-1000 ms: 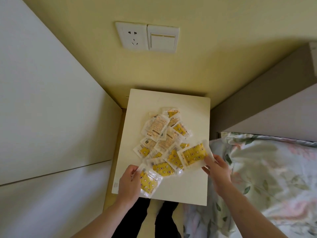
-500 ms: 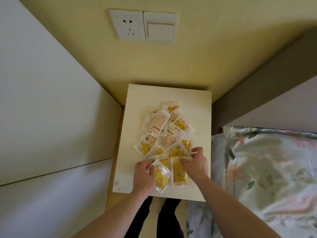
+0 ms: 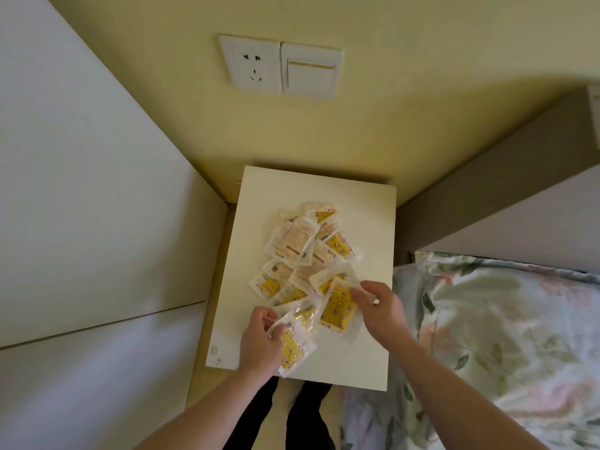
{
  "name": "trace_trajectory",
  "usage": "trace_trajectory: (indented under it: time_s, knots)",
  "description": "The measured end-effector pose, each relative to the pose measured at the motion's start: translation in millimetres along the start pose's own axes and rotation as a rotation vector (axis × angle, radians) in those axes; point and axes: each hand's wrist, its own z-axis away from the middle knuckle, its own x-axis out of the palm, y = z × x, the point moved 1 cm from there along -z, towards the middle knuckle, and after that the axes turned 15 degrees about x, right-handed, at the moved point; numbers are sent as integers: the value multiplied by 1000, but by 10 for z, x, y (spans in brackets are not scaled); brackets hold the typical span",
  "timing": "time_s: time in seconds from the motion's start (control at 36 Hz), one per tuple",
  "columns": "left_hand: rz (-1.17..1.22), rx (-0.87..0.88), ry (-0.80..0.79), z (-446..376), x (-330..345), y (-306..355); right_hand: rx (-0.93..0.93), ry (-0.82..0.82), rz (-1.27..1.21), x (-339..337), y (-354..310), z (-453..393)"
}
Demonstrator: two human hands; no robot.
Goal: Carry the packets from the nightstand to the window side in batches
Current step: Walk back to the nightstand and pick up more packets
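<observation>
Left hand (image 3: 259, 342) gripping yellow packet (image 3: 292, 347) at nightstand (image 3: 363, 362) near edge, fingers curled round it. Right hand (image 3: 378, 306) pinching second yellow packet (image 3: 337, 308), just beyond. Remaining packet pile (image 3: 305, 251) lying mid-nightstand. Wall socket (image 3: 250, 63) and switch (image 3: 310, 71) showing above.

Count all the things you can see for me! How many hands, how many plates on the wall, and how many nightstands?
hands: 2, left and right
wall plates: 2, socket and switch
nightstand: 1
Total: 5
The packets overlap too much to count.
</observation>
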Motion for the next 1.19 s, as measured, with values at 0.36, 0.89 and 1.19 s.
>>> trace_trajectory:
  time_s: [0.36,0.89,1.19]
  knots:
    - [-82,132,-140,-6,-725,7,227,-29,-153,655,-507,-198]
    - [-213,268,-146,313,-1367,665,-57,173,-229,-119,-492,1211]
    - [-345,526,-198,600,-1806,1290,-115,349,-276,-497,-368,2256]
